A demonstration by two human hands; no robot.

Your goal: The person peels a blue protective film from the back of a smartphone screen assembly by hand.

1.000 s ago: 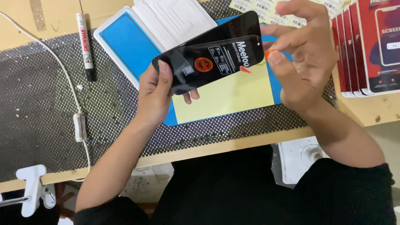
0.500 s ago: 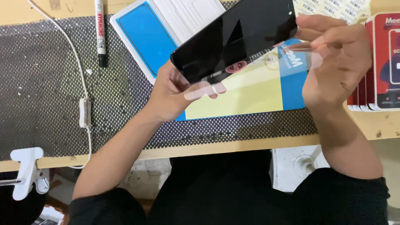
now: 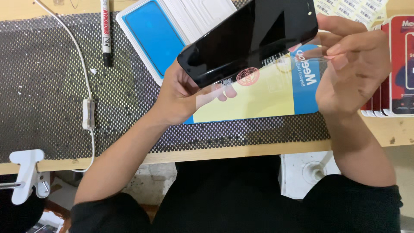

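While the black smartphone [image 3: 254,36] is held tilted above the bench, screen side up, the left hand [image 3: 181,92] supports it from beneath at its lower-left end, fingers curled under the body and closed on it. A clear protective film [image 3: 276,69], printed with a red round stamp and a small code label, hangs partly free beneath the phone's lower edge; whether it is attached along the far edge cannot be told. The right hand [image 3: 353,69] pinches the film's right end between thumb and fingertips, narrow grip, just beside the phone's upper-right corner.

Beneath both hands: a yellow and blue card [image 3: 267,99] lying flat on the black perforated mat [image 3: 51,99], which covers most of the wooden bench [image 3: 241,152]. Up and left of the phone, a white tray with a blue insert [image 3: 151,36], touching a stack of white sheets [image 3: 196,13]. A black and white marker pen [image 3: 105,32] lies near the tray's left side, cap end toward the person. A white cable with an inline switch [image 3: 88,114] runs down across the mat. A white clamp [image 3: 28,174] grips the bench's near edge at left. Red retail boxes [image 3: 399,64] stand in a row at right, near the right hand. Sheets of barcode stickers [image 3: 349,8] lie at the top right.
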